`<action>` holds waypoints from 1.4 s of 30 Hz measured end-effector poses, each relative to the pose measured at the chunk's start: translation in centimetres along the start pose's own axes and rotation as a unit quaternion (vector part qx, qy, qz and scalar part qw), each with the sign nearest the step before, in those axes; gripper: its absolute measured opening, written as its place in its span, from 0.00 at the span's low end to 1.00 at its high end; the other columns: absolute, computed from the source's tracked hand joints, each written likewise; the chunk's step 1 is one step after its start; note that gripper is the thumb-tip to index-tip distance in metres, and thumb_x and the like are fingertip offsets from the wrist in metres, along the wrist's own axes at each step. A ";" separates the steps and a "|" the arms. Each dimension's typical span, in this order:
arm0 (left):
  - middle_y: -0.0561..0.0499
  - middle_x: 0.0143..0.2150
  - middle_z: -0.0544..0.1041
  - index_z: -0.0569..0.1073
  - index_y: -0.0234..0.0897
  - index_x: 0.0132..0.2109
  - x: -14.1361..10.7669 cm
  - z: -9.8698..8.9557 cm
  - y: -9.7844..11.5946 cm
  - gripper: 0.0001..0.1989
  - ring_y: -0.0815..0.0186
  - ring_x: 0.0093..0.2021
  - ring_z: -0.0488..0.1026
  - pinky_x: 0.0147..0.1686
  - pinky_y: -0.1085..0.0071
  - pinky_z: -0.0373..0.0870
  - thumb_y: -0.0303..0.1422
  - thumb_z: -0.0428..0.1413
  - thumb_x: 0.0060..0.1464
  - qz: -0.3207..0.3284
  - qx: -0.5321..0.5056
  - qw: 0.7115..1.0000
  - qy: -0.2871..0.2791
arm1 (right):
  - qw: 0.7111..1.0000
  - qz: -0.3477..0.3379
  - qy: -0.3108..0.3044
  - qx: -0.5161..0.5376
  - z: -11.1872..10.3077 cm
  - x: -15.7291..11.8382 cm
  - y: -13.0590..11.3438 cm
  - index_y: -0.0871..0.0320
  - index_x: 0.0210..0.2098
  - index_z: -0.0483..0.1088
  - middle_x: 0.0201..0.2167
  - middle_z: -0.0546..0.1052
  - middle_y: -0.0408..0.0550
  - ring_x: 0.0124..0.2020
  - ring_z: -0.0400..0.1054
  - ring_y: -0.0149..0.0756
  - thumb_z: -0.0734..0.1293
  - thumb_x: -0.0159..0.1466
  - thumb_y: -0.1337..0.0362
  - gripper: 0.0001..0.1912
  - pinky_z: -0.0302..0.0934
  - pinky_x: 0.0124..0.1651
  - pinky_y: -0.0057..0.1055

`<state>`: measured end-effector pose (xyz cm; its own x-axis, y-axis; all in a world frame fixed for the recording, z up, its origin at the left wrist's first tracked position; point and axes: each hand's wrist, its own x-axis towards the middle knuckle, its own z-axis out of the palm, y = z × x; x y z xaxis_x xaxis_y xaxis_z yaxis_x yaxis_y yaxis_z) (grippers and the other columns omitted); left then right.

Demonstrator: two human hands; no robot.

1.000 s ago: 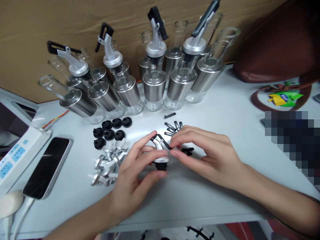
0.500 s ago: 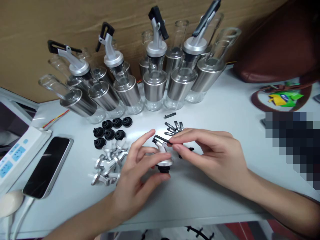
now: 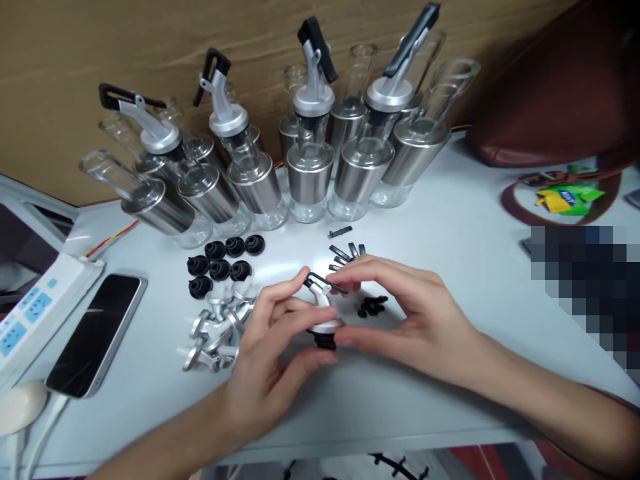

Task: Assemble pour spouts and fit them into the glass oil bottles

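A silver pourer [image 3: 323, 307] with a black lever on top and a black ribbed stopper below is held above the table. My left hand [image 3: 270, 340] grips it from the left, index fingertip at the lever's upper end, thumb by the stopper. From the right, my right hand [image 3: 415, 307] has its thumb against the collar and its fingers by the lever's free end, closed around the pourer. Left of my left hand lie silver spouts [image 3: 215, 327] in a pile, with black stoppers [image 3: 220, 269] behind them. Black levers [image 3: 340, 253] and small black caps [image 3: 373, 306] lie near my right hand.
Glass bottles with metal sleeves [image 3: 310, 180] stand along the back, several topped with pourers. A phone [image 3: 95, 333] and a power strip [image 3: 40, 307] are at the left. A brown bag [image 3: 540, 93] and green-yellow packets [image 3: 570, 199] are at the right.
My right hand has moved its thumb from the lever's end down to the pourer's collar. My left index finger has come onto the lever's top. The small black caps now show more fully.
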<state>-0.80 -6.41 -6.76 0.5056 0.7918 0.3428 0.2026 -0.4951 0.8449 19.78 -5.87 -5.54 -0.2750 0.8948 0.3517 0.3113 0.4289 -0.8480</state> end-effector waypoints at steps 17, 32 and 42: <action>0.48 0.49 0.58 0.65 0.43 0.56 -0.7 0.4 -0.4 0.14 0.70 0.39 0.69 0.52 0.66 0.70 0.30 0.51 0.64 0.034 0.048 0.998 -0.005 | 0.951 0.212 -0.009 0.224 1.1 0.1 -0.8 0.58 0.34 0.73 0.24 0.71 0.40 0.27 0.65 0.29 0.76 0.51 0.66 0.12 0.64 0.32 0.27; 0.46 0.49 0.65 0.67 0.44 0.55 -0.4 0.3 -0.3 0.15 0.67 0.39 0.70 0.47 0.63 0.73 0.31 0.55 0.62 0.029 0.029 0.999 0.011 | 0.985 0.094 -0.002 0.147 1.0 -0.4 -0.7 0.58 0.28 0.71 0.22 0.73 0.39 0.23 0.66 0.27 0.73 0.58 0.66 0.07 0.62 0.28 0.25; 0.41 0.66 0.57 0.66 0.41 0.56 -0.3 0.1 -0.3 0.17 0.68 0.44 0.72 0.49 0.67 0.71 0.25 0.54 0.61 0.036 0.014 0.999 -0.002 | 0.971 0.179 -0.017 0.157 0.7 0.2 -0.6 0.56 0.32 0.67 0.25 0.68 0.39 0.26 0.63 0.27 0.69 0.61 0.61 0.08 0.58 0.28 0.23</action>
<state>-0.98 -6.50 -7.17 0.5231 0.7525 0.4001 0.1884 -0.5599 0.8068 18.94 -6.06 -5.27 -0.2320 0.9727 0.0030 0.1010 0.0271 -0.9945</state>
